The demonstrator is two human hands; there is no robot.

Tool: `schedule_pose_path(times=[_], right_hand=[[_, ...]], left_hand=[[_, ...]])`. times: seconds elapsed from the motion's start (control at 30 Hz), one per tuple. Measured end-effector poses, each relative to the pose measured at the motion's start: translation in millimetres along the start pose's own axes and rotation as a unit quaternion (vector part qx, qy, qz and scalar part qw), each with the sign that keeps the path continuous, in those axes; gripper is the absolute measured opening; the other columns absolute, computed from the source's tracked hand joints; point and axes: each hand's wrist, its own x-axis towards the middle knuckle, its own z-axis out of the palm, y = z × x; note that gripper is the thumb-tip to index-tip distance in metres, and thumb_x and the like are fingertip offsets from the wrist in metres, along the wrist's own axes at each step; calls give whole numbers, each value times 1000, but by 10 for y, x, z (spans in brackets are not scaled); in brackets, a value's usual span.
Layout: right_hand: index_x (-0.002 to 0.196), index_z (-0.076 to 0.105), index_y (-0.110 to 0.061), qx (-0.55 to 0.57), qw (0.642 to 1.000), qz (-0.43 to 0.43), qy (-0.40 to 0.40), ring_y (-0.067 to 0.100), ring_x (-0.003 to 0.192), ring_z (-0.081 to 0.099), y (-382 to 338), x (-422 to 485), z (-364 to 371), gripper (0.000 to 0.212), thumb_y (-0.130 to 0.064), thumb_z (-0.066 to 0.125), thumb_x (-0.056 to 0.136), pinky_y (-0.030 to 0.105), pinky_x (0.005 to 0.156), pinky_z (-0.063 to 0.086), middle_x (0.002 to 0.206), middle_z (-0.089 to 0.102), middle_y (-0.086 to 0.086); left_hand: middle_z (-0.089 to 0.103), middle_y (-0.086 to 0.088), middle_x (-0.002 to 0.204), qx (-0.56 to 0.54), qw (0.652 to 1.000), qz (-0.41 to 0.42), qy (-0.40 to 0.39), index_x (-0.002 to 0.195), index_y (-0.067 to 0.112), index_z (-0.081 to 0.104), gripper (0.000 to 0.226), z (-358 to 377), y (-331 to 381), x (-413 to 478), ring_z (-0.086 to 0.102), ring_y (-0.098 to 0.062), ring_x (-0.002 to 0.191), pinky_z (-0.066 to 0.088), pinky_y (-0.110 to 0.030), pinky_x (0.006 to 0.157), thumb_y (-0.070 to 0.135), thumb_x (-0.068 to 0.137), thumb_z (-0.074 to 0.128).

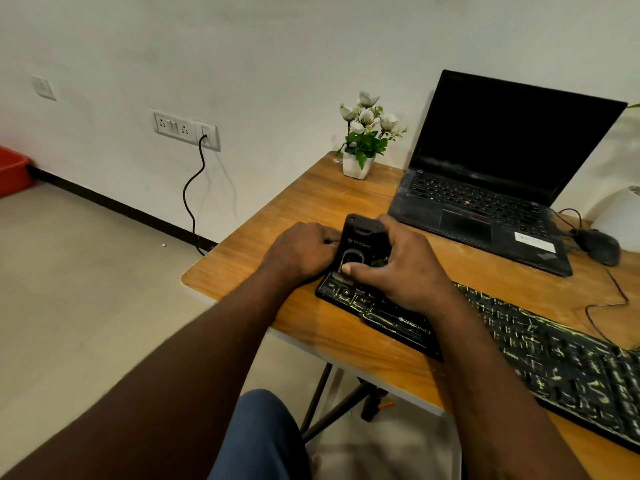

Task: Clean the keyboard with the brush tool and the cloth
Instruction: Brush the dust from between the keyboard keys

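A black keyboard streaked with yellow-green dirt lies slantwise along the wooden table's front edge. At its left end stands a black brush tool, a boxy device with a grey loop on its face. My right hand grips the tool from the right, thumb across its lower front. My left hand holds the tool's left side, its fingers curled against it. The brush part under the tool is hidden by my hands. No cloth is in view.
An open black laptop stands behind the keyboard, with a black mouse and its cable to the right. A white pot of flowers sits at the wooden table's far left corner. The table's left edge drops to the floor.
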Motion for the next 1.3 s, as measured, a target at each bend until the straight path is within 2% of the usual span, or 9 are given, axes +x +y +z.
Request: schedule_pose_path(times=[0.13, 0.27, 0.4, 0.57, 0.73, 0.87, 1.03, 1.17, 1.3], right_hand=[[112, 57, -24, -76, 991, 5, 111, 6, 90, 67, 23, 61, -28, 49, -29, 89, 76, 14, 63, 51, 103, 68, -8], [116, 58, -25, 2, 1000, 3, 4, 2, 92, 69, 7, -1, -24, 53, -28, 91, 75, 21, 73, 60, 106, 70, -9], [114, 56, -26, -87, 988, 16, 123, 5, 89, 67, 4, 65, 2, 51, -31, 89, 76, 18, 66, 57, 103, 68, -9], [111, 57, -25, -14, 1000, -21, -1, 3, 90, 69, -39, 11, 25, 49, -30, 90, 75, 18, 67, 56, 103, 69, -10], [114, 57, -22, -109, 984, 8, 138, 7, 89, 65, 3, 108, 8, 48, -30, 88, 77, 9, 60, 44, 103, 67, -9], [113, 59, -23, -21, 999, -22, 17, 2, 91, 69, -22, 24, 22, 50, -31, 90, 75, 15, 67, 55, 103, 69, -10], [119, 55, -24, -139, 979, 28, 144, 11, 92, 64, 55, 166, 55, 53, -32, 88, 78, 18, 66, 50, 105, 66, -7], [114, 55, -24, -169, 970, 24, 175, 14, 89, 63, 119, 178, 44, 48, -34, 87, 79, 20, 62, 46, 104, 67, -4], [110, 53, -25, -171, 973, 16, 156, 15, 86, 64, 94, 158, 54, 48, -35, 87, 78, 27, 63, 53, 101, 65, -5]], left_hand=[[77, 9, 112, -6, 1000, -2, -1, 108, 43, 78, 24, 3, -3, -9, 67, -12, 98, 52, -34, 84, 42, 97, 57], [72, 14, 80, 2, 1000, -7, -19, 69, 63, 66, 38, -37, 16, 9, 66, -13, 82, 55, -37, 78, 37, 95, 58], [77, 13, 107, -22, 1000, -15, -14, 103, 51, 77, 20, -20, 21, 6, 68, -12, 99, 53, -36, 87, 43, 96, 59], [68, 14, 73, -15, 999, -35, -30, 55, 58, 65, 51, -69, 17, 34, 67, -18, 80, 51, -34, 73, 25, 94, 62], [77, 13, 110, -29, 999, -25, -26, 103, 42, 79, 16, -32, 1, 42, 65, -8, 99, 49, -33, 87, 40, 97, 64], [69, 15, 76, -19, 999, -28, -28, 61, 45, 64, 41, -56, -19, 65, 62, -10, 76, 48, -33, 73, 26, 97, 61], [75, 11, 121, -8, 999, -32, -34, 116, 41, 77, 22, -20, -24, 78, 65, -12, 109, 50, -36, 95, 42, 99, 63], [72, 14, 129, 3, 999, -27, -30, 121, 42, 74, 26, -25, -19, 74, 63, -11, 117, 49, -40, 104, 45, 98, 62], [74, 13, 124, -1, 999, -30, -28, 119, 40, 76, 24, -34, 4, 52, 64, -10, 110, 49, -34, 95, 42, 98, 63]])
